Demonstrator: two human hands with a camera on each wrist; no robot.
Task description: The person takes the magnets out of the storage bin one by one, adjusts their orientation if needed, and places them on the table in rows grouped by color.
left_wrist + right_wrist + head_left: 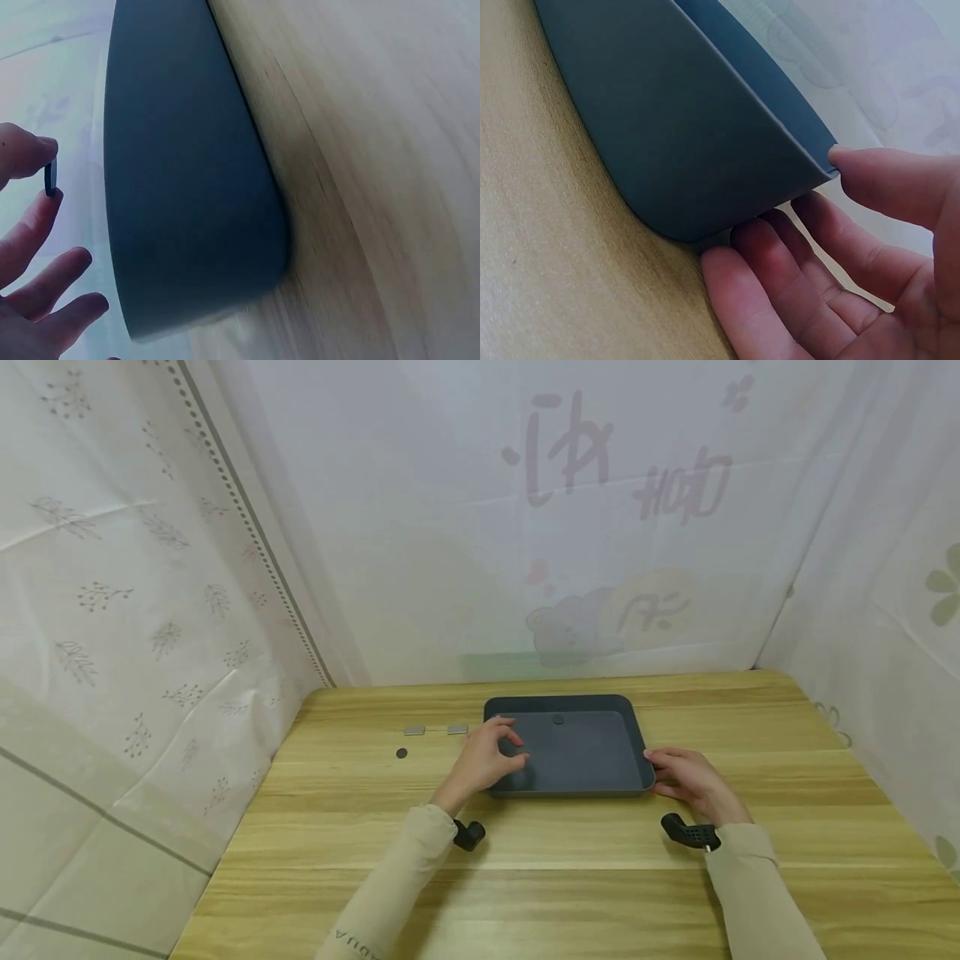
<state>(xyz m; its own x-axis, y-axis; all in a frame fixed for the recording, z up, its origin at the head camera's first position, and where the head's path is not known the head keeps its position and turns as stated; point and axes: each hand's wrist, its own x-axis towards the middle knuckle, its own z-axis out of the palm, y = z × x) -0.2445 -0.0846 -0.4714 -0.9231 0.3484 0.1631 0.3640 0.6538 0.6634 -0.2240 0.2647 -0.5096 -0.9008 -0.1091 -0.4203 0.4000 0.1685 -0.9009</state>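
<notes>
My left hand (486, 758) is over the left part of a dark grey rectangular tray (577, 792). In the left wrist view its thumb and a fingertip pinch a small, thin dark disc (50, 177), seen nearly edge-on above the tray's rim. The other fingers are spread and loosely bent. My right hand (693, 779) grips the tray's near right corner, thumb on the rim and fingers against the outer wall, as the right wrist view shows. Inside the tray, near its far wall, lies another small dark disc (558, 720).
Left of the tray, two small grey rectangular pieces (414, 731) lie in a row on the wooden table (570, 893). A dark round disc (401, 752) sits just nearer than them. Patterned curtains (420, 527) hang behind the table and along both sides.
</notes>
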